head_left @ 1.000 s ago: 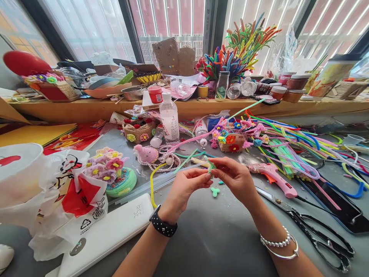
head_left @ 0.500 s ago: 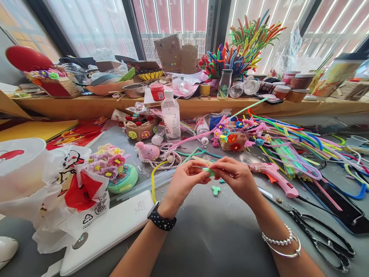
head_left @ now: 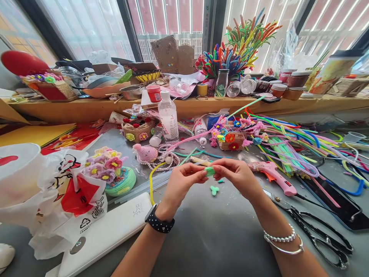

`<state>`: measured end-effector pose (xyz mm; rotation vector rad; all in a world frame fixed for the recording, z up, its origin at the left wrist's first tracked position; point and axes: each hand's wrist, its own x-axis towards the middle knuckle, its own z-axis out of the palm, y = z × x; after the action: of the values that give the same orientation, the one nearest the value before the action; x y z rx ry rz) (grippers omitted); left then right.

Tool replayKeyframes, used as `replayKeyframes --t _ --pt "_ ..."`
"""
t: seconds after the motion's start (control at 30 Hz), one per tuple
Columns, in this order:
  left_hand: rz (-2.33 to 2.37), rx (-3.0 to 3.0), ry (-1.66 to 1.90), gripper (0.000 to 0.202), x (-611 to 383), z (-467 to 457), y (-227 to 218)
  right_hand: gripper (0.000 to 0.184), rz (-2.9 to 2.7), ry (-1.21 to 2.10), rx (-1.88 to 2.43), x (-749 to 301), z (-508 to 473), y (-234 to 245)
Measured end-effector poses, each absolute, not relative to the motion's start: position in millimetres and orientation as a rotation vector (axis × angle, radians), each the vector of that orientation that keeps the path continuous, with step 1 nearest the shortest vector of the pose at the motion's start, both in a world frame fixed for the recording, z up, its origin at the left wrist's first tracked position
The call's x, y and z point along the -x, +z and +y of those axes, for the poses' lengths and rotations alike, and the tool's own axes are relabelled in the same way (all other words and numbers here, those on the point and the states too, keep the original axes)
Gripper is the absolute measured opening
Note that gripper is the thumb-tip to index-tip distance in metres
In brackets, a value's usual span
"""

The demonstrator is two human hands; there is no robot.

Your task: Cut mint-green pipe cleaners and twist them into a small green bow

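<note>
Apparently, in the head view, one three-lobed green piece (head_left: 214,190) lies fully formed on the table (head_left: 213,234), a lobe towards the near edge, while the green chenille piece (head_left: 209,171), pinched by the fingertips of both left hand (head_left: 184,181) and right hand (head_left: 235,177), looks unfinished, with some shaping left. It hangs over the table's middle, fingers hiding its ends; what shows seems to run sideways, roughly parallel to the back edge.
</note>
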<state>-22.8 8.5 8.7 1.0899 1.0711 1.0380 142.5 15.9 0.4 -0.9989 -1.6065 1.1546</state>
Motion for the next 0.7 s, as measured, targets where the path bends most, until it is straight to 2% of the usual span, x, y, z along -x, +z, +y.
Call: replayKeyframes --t 0.13,0.33,0.47,0.7 --pt "1.012 -0.993 1.021 0.016 25.8 9.3 8.5 0.032 -1.784 0.978 0.906 -146.5 13.8 4.0" --pt "0.937 -0.914 0.961 0.015 28.3 9.8 7.3 0.028 -2.080 0.507 0.874 -149.7 10.1 8.6" --pt "0.890 -0.852 0.918 0.013 28.7 9.9 5.4 0.033 -2.152 0.405 0.856 -150.0 7.0 9.7" --pt "0.885 -0.817 0.895 0.012 27.9 9.6 5.6 0.026 -2.158 0.364 0.885 -149.9 6.3 10.0"
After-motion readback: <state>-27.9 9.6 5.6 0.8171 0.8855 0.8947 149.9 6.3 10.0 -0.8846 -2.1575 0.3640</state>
